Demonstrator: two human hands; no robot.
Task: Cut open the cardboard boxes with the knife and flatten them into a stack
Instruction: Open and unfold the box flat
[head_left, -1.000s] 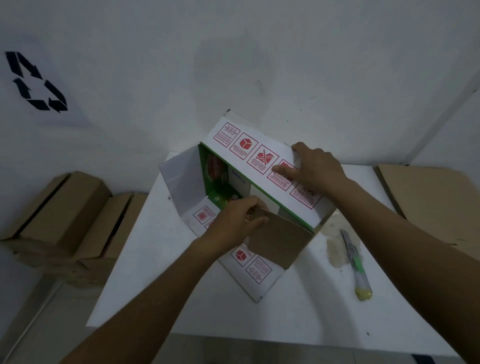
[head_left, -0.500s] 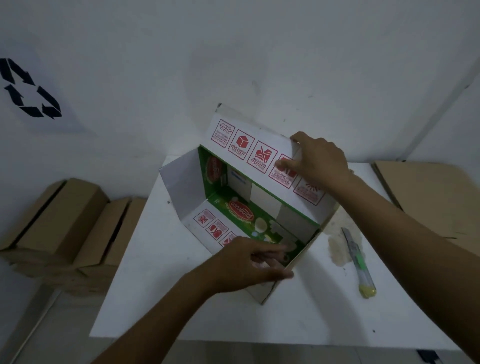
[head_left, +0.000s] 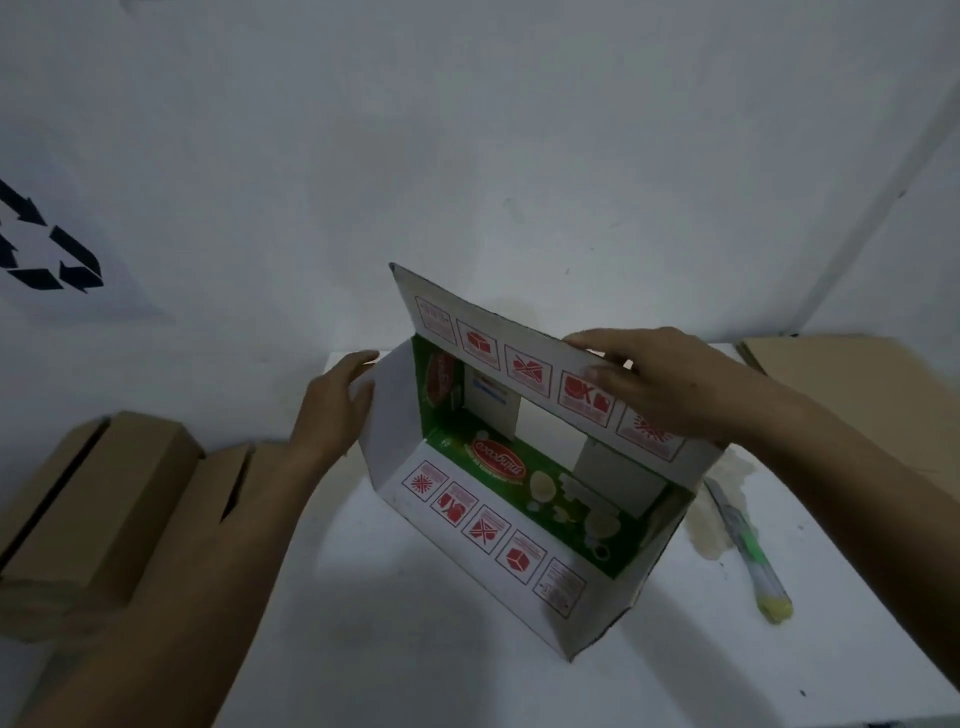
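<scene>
A green and white cardboard box (head_left: 524, 488) with red handling symbols lies on its side on the white table (head_left: 395, 649), its flaps spread open toward me. My right hand (head_left: 670, 389) grips the raised upper flap by its edge. My left hand (head_left: 337, 405) rests against the outside of the left side flap, fingers extended. A utility knife (head_left: 748, 551) with a green slider and yellow end lies on the table to the right of the box, untouched.
Two closed brown boxes (head_left: 104, 509) sit below the table's left side. Flattened brown cardboard (head_left: 852, 395) lies at the right rear. A brownish stain (head_left: 722, 499) marks the table near the knife. A white wall with a recycling symbol (head_left: 47, 249) stands behind.
My left hand has left the lower front flap, which now lies flat, and has moved up to the left side flap. My right hand has kept hold of the upper flap.
</scene>
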